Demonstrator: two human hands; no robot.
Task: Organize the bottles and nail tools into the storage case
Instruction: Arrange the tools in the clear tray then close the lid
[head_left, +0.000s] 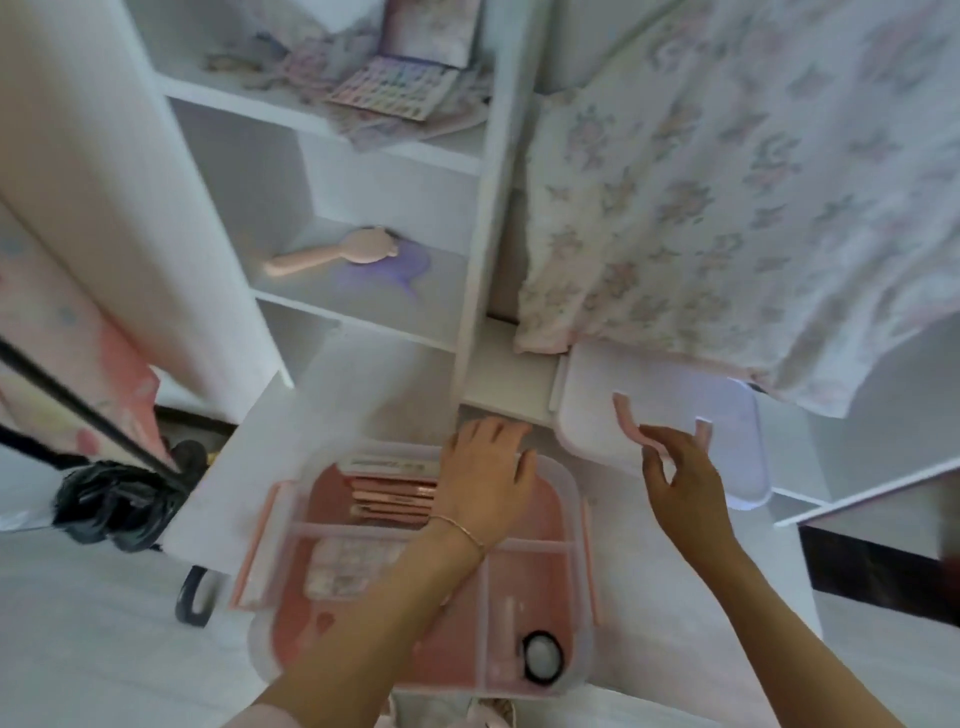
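Resting over the far compartment of the open storage case (415, 566), the left hand (488, 475) has its fingers loosely spread, holding nothing visible. Just left of those fingers lie the nail tools (392, 501), long axes running left-right. The right hand (680, 480), fingers apart and relaxed, hovers at the lid (660, 415). Packing looks nearly done; closing remains.

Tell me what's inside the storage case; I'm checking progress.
The storage case holds pink nail tools, a nail-tip sheet and a black-rimmed jar. The left hand covers the far-right compartment.
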